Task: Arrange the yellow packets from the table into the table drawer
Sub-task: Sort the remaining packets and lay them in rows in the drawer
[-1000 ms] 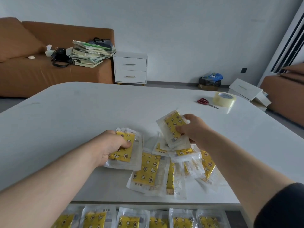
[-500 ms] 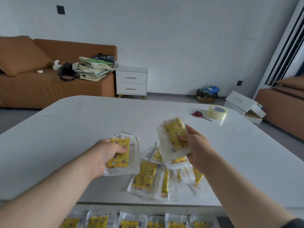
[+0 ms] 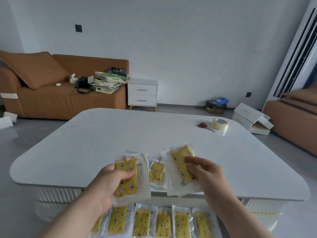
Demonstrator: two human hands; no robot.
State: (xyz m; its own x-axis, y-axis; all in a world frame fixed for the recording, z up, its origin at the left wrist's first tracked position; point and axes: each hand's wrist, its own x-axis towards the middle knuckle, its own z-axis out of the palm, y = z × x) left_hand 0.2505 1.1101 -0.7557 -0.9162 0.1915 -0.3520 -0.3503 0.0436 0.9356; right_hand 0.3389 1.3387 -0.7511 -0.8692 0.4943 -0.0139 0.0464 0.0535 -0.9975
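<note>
My left hand (image 3: pixel 109 184) grips a yellow packet (image 3: pixel 127 184) with clear plastic edges, thumb across its face, held above the table's near edge. My right hand (image 3: pixel 207 176) pinches a small stack of yellow packets (image 3: pixel 178 164), lifted and tilted. Between the two hands another yellow packet (image 3: pixel 156 171) lies on the white table (image 3: pixel 120 138); the rest of the pile is hidden behind my hands. Below the table edge the open drawer holds a row of several yellow packets (image 3: pixel 163 222) side by side.
Red-handled scissors (image 3: pixel 205 126) and a roll of clear tape (image 3: pixel 220 124) sit at the table's far right. Beyond the table are a brown sofa (image 3: pixel 51 97) with stacked books, a white nightstand (image 3: pixel 142 93) and white boxes (image 3: pixel 252 117) on the floor.
Both hands have lifted their packets off the pile and drawn them back toward the near edge above the drawer. The view has pulled back, showing more of the room.
</note>
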